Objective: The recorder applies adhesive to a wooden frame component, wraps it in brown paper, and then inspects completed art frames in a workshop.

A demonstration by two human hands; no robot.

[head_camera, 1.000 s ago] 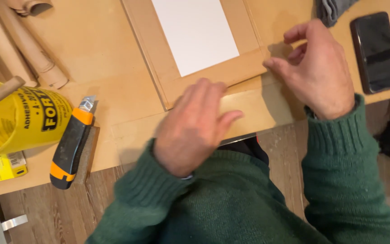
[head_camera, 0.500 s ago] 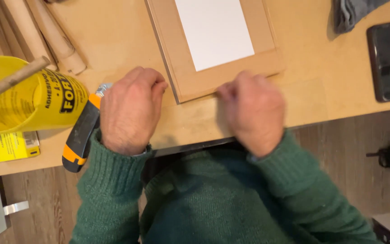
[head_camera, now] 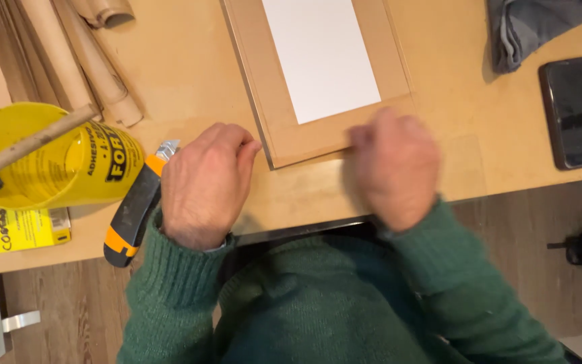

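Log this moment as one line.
left hand: beside utility knife, holding nothing | right hand: blurred, at cardboard frame near edge | frame flat on table

Hands: two, the left hand (head_camera: 203, 182) and the right hand (head_camera: 397, 168), both in green sleeves.
Utility knife (head_camera: 135, 205), orange and black: one.
Yellow tub (head_camera: 62, 162) with a wooden stick (head_camera: 38, 138) in it: one of each.
Cardboard frame (head_camera: 318, 135) with a white sheet (head_camera: 321, 57) on it: one of each.
Rolled brown paper tubes (head_camera: 79, 61): at least three; the exact count cannot be told.
Dark phone (head_camera: 574, 111): one.
Grey cloth (head_camera: 533, 27): one.
Yellow printed pack (head_camera: 28, 229): one.
Tabletop (head_camera: 183, 74): one.
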